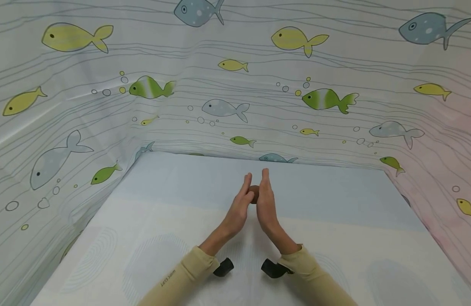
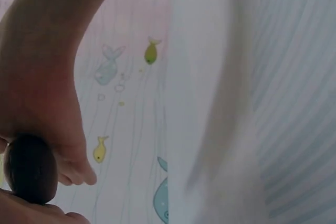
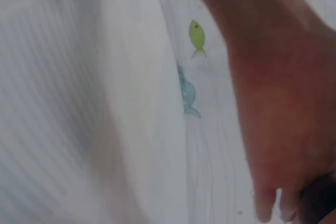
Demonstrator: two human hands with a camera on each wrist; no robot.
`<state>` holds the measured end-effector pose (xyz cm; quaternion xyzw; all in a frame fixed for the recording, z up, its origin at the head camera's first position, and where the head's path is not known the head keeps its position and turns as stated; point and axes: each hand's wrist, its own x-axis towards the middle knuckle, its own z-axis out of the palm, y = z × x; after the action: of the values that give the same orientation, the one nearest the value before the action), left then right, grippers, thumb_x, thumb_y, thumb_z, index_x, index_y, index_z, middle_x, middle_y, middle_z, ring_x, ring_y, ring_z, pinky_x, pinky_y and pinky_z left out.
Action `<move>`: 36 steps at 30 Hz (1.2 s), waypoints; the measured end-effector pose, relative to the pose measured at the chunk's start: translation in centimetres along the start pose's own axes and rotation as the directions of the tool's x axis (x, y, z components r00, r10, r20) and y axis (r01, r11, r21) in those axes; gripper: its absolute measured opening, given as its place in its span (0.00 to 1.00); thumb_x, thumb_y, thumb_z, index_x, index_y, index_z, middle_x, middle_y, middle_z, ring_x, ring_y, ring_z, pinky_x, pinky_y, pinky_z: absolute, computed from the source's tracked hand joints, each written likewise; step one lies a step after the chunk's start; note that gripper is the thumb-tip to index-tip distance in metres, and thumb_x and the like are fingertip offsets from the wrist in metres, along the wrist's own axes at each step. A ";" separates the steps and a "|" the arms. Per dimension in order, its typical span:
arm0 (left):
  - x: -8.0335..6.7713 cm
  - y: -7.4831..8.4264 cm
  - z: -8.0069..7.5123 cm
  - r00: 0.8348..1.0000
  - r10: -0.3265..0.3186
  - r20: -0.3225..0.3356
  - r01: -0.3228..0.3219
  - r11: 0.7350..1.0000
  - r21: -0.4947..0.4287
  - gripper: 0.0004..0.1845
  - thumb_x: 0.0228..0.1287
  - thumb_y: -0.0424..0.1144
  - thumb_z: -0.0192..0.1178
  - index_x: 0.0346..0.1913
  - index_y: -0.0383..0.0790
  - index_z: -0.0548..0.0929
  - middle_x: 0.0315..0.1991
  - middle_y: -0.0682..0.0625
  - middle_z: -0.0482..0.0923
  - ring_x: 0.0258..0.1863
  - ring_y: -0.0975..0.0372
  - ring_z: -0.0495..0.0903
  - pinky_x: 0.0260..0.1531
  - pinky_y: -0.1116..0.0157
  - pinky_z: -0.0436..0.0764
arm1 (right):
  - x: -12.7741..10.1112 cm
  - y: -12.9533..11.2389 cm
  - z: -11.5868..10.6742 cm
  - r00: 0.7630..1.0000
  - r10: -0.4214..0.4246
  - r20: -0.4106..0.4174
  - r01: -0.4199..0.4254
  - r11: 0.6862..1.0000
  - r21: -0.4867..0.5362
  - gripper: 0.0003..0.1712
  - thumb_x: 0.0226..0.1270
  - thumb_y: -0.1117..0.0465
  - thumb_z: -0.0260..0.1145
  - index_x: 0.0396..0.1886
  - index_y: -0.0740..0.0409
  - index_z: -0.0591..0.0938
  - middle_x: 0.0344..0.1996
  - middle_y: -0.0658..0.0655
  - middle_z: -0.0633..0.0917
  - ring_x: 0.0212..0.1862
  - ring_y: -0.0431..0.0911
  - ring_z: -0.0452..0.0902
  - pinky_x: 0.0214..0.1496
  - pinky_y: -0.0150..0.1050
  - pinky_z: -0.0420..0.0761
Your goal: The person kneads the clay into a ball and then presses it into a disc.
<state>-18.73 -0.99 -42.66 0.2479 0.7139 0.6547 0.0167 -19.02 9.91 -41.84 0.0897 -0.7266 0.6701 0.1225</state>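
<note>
A dark brown rounded object (image 1: 254, 194) sits between the two palms, above the table; its exact kind cannot be told. On its left side my left hand (image 1: 238, 212) presses with fingers extended forward, the thumb near the object. From the other side my right hand (image 1: 266, 206) presses flat, fingers straight. In the left wrist view the object (image 2: 30, 169) looks like a smooth dark oval, with the right hand (image 2: 44, 98) above it and fingers below. The right wrist view shows the left hand (image 3: 286, 108) and part of the dark object (image 3: 319, 200) at the lower right corner.
A white and pale blue cloth (image 1: 163, 182) with circle patterns covers the table. Fish-printed sheeting (image 1: 205, 85) hangs around its back and sides. Black wrist cameras, left camera (image 1: 224, 267) and right camera (image 1: 273, 268), stick inward from the beige sleeves.
</note>
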 end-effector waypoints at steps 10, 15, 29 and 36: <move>-0.1 0.6 0.1 1.000 0.023 0.011 -0.023 1.000 0.017 0.32 0.80 0.46 0.30 0.79 0.38 0.39 0.80 0.53 0.33 0.78 0.64 0.31 0.75 0.51 0.36 | 0.7 0.7 -0.5 1.000 0.029 0.008 -0.029 1.000 0.004 0.33 0.84 0.49 0.30 0.66 0.63 0.72 0.24 0.54 0.84 0.31 0.43 0.82 0.50 0.43 0.77; 0.0 0.8 0.2 0.999 0.047 0.004 -0.047 0.998 0.034 0.32 0.80 0.45 0.31 0.79 0.40 0.40 0.80 0.55 0.33 0.78 0.65 0.30 0.75 0.50 0.36 | 0.5 0.7 -0.6 0.999 0.049 0.024 -0.049 0.999 0.008 0.34 0.84 0.47 0.29 0.66 0.62 0.73 0.30 0.59 0.86 0.36 0.47 0.83 0.58 0.47 0.74; 1.1 1.5 -0.7 0.994 0.098 -0.038 -0.094 0.992 0.089 0.30 0.80 0.41 0.33 0.80 0.42 0.43 0.80 0.57 0.35 0.78 0.66 0.30 0.76 0.53 0.36 | -1.6 0.9 0.5 0.996 0.013 0.085 -0.020 0.996 0.086 0.35 0.84 0.47 0.27 0.79 0.63 0.45 0.55 0.70 0.72 0.71 0.54 0.56 0.77 0.56 0.44; 2.6 1.5 -2.1 0.990 0.110 -0.085 -0.103 0.992 0.077 0.32 0.80 0.47 0.33 0.79 0.37 0.45 0.80 0.54 0.37 0.78 0.64 0.31 0.76 0.53 0.37 | -3.3 -0.1 1.4 0.984 -0.030 0.173 0.007 0.992 0.130 0.33 0.84 0.46 0.28 0.81 0.54 0.43 0.79 0.56 0.48 0.79 0.50 0.42 0.75 0.57 0.50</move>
<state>-21.23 -1.96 -40.13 0.2568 0.7230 0.6386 -0.0592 -15.93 8.39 -42.83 0.1626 -0.6889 0.7039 0.0585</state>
